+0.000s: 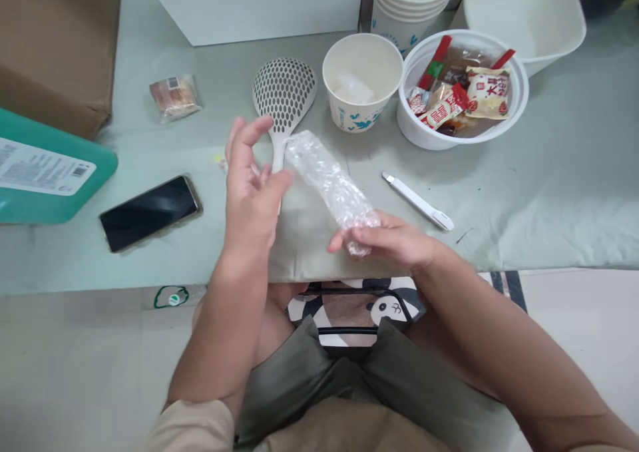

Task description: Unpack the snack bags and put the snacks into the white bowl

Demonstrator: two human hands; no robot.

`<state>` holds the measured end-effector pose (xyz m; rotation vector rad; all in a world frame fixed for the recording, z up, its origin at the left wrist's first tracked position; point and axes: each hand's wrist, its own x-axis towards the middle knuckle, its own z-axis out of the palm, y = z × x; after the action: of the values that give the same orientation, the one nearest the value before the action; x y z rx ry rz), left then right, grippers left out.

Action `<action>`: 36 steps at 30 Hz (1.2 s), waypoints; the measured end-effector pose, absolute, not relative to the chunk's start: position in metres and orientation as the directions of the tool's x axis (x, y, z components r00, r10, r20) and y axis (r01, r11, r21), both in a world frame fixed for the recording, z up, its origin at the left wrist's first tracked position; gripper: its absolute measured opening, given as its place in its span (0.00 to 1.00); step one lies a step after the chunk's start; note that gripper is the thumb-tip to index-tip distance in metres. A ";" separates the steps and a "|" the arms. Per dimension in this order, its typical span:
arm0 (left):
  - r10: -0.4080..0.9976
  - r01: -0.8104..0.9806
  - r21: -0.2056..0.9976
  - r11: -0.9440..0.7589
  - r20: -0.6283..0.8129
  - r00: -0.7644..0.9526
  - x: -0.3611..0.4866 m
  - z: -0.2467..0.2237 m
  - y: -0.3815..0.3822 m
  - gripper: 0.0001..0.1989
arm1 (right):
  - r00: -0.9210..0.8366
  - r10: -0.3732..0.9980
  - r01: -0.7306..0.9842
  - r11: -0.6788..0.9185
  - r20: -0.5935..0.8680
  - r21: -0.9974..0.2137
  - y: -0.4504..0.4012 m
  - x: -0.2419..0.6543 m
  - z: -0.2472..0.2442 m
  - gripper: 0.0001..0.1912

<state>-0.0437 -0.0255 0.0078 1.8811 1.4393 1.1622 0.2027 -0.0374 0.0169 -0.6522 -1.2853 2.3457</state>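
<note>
A long, crinkled piece of clear bubble wrap (332, 176) slants over the table's front part. My right hand (387, 239) grips its lower end between thumb and fingers. Its upper end reaches close to the handle of a light grey slotted skimmer (284, 92). My left hand (252, 186) is raised beside that handle, fingers apart and holding nothing I can see. Part of the handle is hidden behind the left thumb. To the right of the bubble wrap lies a white utility knife (418, 201) with a short blade tip showing.
Behind stand a paper cup (362, 116) with clear plastic inside, stacked cups (404, 19), a white bowl (434, 136) of packaged snacks and a white bin (549, 46). On the left are a phone (150, 214), a wrapped snack (176, 98), a green bottle (94, 166) and a cardboard box (60, 46).
</note>
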 end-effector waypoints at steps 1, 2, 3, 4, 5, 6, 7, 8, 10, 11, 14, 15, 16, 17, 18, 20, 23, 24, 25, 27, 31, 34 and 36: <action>0.938 0.472 0.830 -0.296 0.345 -0.019 -0.037 0.015 -0.029 0.26 | -0.780 0.579 -0.141 -0.532 -0.237 -0.835 -0.037 0.204 0.017 0.24; 0.942 0.456 0.836 -0.306 0.337 0.015 -0.029 0.022 -0.031 0.26 | -0.758 0.601 -0.174 -0.561 -0.254 -0.809 -0.036 0.205 0.018 0.24; 0.928 0.447 0.818 -0.363 0.358 0.097 -0.023 0.028 -0.034 0.26 | -0.757 0.599 -0.199 -0.591 -0.260 -0.782 -0.036 0.205 0.018 0.23; 0.915 0.453 0.795 -0.404 0.361 0.183 -0.017 0.033 -0.036 0.27 | -0.773 0.582 -0.218 -0.618 -0.253 -0.755 -0.036 0.205 0.018 0.23; 0.908 0.462 0.783 -0.416 0.331 0.256 -0.012 0.037 -0.037 0.28 | -0.799 0.552 -0.224 -0.640 -0.237 -0.735 -0.036 0.205 0.018 0.22; 0.898 0.464 0.778 -0.423 0.294 0.326 -0.009 0.039 -0.038 0.29 | -0.829 0.519 -0.227 -0.654 -0.210 -0.721 -0.036 0.205 0.018 0.21; 0.891 0.467 0.779 -0.419 0.255 0.376 -0.006 0.040 -0.038 0.28 | -0.855 0.486 -0.224 -0.661 -0.181 -0.717 -0.037 0.204 0.017 0.21; 0.888 0.470 0.783 -0.407 0.218 0.406 -0.005 0.040 -0.038 0.27 | -0.878 0.454 -0.218 -0.662 -0.153 -0.717 -0.037 0.204 0.017 0.21; 0.896 0.485 0.795 -0.365 0.160 0.413 -0.005 0.039 -0.037 0.22 | -0.905 0.412 -0.217 -0.663 -0.108 -0.716 -0.038 0.204 0.017 0.22; 0.908 0.495 0.803 -0.334 0.133 0.397 -0.005 0.039 -0.037 0.18 | -0.909 0.407 -0.227 -0.665 -0.090 -0.712 -0.038 0.204 0.018 0.22; 0.939 0.494 0.840 -0.223 0.049 0.341 -0.006 0.039 -0.036 0.12 | -0.894 0.444 -0.283 -0.663 -0.061 -0.694 -0.035 0.207 0.021 0.22; 0.944 0.481 0.853 -0.200 0.037 0.327 -0.006 0.040 -0.037 0.12 | -0.884 0.463 -0.290 -0.655 -0.069 -0.698 -0.033 0.208 0.022 0.23; 0.947 0.470 0.862 -0.189 0.033 0.319 -0.005 0.041 -0.037 0.13 | -0.874 0.479 -0.283 -0.647 -0.088 -0.708 -0.032 0.210 0.023 0.25; 0.948 0.464 0.867 -0.184 0.032 0.316 -0.005 0.042 -0.037 0.14 | -0.865 0.490 -0.268 -0.638 -0.111 -0.722 -0.030 0.211 0.023 0.27; 0.949 0.463 0.868 -0.182 0.031 0.314 -0.005 0.043 -0.037 0.14 | -0.855 0.501 -0.250 -0.628 -0.137 -0.737 -0.029 0.212 0.024 0.29; 0.949 0.462 0.871 -0.165 0.012 0.316 -0.005 0.045 -0.037 0.15 | -0.837 0.521 -0.230 -0.613 -0.169 -0.756 -0.028 0.214 0.024 0.33; 0.948 0.447 0.888 -0.107 -0.045 0.316 -0.004 0.047 -0.037 0.15 | -0.810 0.562 -0.261 -0.602 -0.169 -0.754 -0.027 0.216 0.024 0.36; 0.946 0.445 0.891 -0.092 -0.061 0.318 -0.004 0.048 -0.037 0.15 | -0.796 0.578 -0.265 -0.598 -0.179 -0.757 -0.026 0.217 0.024 0.37; 0.943 0.450 0.890 -0.080 -0.078 0.324 -0.004 0.049 -0.037 0.15 | -0.777 0.595 -0.255 -0.593 -0.203 -0.764 -0.026 0.218 0.025 0.37; 0.927 0.468 0.881 -0.065 -0.121 0.355 -0.004 0.051 -0.036 0.16 | -0.721 0.629 -0.200 -0.590 -0.290 -0.782 -0.025 0.220 0.029 0.37; 0.844 0.509 0.860 -0.027 -0.254 0.473 -0.005 0.058 -0.035 0.17 | -0.619 0.667 -0.111 -0.596 -0.414 -0.795 -0.021 0.221 0.038 0.34; 0.789 0.498 0.867 0.007 -0.311 0.529 -0.007 0.061 -0.034 0.14 | -0.655 0.651 -0.112 -0.586 -0.384 -0.803 -0.017 0.221 0.040 0.35; 0.779 0.495 0.869 0.023 -0.326 0.536 -0.009 0.062 -0.034 0.13 | -0.689 0.639 -0.122 -0.568 -0.342 -0.814 -0.016 0.222 0.039 0.41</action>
<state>-0.0089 -0.0340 0.0620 1.6293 1.0999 0.3089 0.2215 -0.0155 0.0391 -0.8796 -1.1111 2.2708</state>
